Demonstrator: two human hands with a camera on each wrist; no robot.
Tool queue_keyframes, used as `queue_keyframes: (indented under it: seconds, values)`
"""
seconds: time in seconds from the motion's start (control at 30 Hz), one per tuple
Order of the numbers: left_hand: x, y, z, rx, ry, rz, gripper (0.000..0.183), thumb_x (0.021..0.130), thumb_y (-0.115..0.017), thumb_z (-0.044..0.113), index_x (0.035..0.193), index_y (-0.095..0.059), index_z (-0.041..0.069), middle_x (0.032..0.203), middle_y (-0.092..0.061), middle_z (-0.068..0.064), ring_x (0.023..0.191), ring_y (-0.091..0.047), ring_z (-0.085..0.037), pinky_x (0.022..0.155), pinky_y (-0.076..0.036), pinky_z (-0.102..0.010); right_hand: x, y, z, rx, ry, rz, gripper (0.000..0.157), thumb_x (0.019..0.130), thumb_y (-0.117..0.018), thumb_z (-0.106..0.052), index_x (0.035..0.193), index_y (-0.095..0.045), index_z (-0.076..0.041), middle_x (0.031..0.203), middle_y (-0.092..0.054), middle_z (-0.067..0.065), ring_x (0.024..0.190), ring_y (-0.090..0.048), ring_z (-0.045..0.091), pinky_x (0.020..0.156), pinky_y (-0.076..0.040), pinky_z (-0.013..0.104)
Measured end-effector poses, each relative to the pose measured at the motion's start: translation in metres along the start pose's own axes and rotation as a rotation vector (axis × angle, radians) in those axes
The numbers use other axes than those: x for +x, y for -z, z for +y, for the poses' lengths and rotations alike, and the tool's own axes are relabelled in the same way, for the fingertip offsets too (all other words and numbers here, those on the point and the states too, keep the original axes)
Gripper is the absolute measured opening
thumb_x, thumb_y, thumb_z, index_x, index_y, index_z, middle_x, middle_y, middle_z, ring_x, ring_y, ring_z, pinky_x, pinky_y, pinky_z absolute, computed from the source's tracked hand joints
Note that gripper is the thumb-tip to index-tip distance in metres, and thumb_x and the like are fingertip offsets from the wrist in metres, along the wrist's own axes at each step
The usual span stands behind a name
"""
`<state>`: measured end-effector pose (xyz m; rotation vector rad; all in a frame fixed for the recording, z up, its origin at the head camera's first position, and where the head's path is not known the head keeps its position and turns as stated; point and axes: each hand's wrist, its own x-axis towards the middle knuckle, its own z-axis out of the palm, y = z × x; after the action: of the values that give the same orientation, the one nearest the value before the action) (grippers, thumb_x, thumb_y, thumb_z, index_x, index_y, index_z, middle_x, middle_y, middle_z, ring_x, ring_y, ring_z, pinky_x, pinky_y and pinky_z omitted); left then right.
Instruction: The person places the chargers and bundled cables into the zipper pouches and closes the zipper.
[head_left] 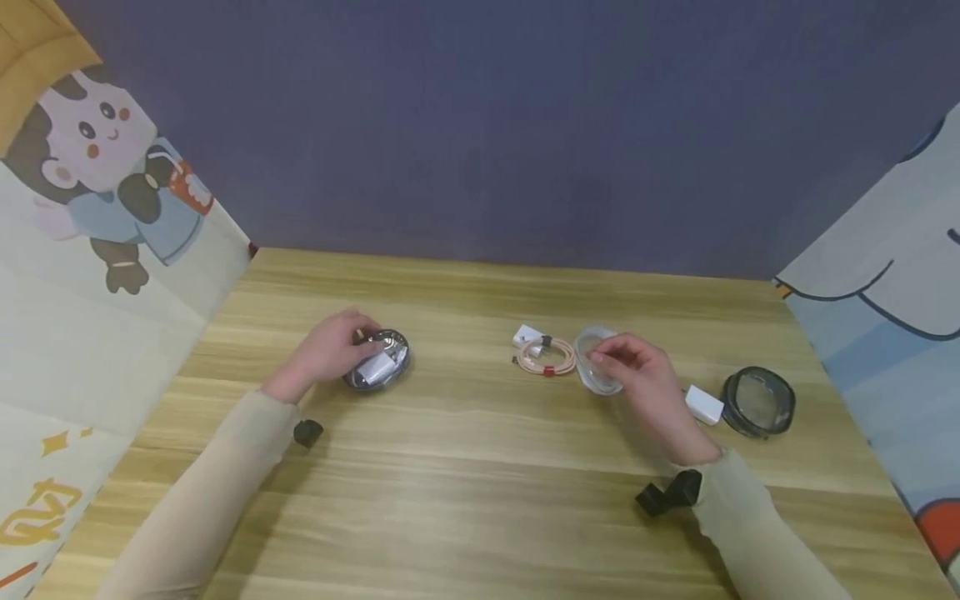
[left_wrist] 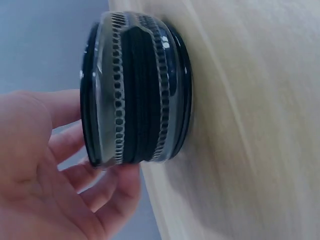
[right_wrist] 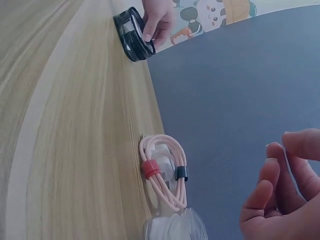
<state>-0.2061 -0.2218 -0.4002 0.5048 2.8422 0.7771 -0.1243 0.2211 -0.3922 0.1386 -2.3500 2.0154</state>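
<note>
Left hand (head_left: 326,350): gripping a round, black-edged zip case (left_wrist: 137,95) at the left of the wood-grain table (head_left: 465,475), thumb across its clear top, other fingers around the side; a white block (head_left: 375,367) shows through the top. Case is at table level (whether its base bears fully on the surface, cannot tell). Right hand (head_left: 648,392): fingers loosely bent, thumb near the fingertips, nothing seen between them; in the head view it overlaps a clear round case (head_left: 591,377), but the right wrist view shows a gap between the two. Just left of that clear case: a coiled pink cable (right_wrist: 163,192) with a red band (right_wrist: 150,168) and a black connector (right_wrist: 181,173), partly overlapping a white adapter (head_left: 527,335). Right of the right hand: a second white adapter (head_left: 703,405), just beside a dark-rimmed round case (head_left: 759,402). Plain dark backdrop (head_left: 480,133) behind the table's far edge.
</note>
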Motion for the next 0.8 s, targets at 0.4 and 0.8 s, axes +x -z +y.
queue_keyframes:
  seconds: [0.4,0.8]
  values:
    - [-0.001,-0.004,-0.003,-0.038,0.045,-0.03,0.04,0.097,-0.064,0.027,0.127,-0.061,0.0,0.114,-0.066,-0.019,0.097,-0.063,-0.031,0.083,-0.053,-0.049,0.001,0.01,0.007,-0.097,0.014,0.047,0.02,0.096,-0.067,-0.008,0.106,-0.063,0.008,0.098,-0.066,-0.004,0.093,-0.059,0.012,0.078,-0.051,0.02]
    - [-0.003,0.002,0.007,-0.053,0.042,0.059,0.038,0.099,-0.061,0.028,0.127,-0.06,0.004,0.123,-0.063,-0.018,0.11,-0.06,-0.036,0.089,-0.052,-0.054,0.013,0.022,0.016,-0.315,0.042,0.118,0.025,0.098,-0.063,-0.012,0.119,-0.062,0.001,0.115,-0.064,0.017,0.102,-0.057,0.016,0.083,-0.047,0.018]
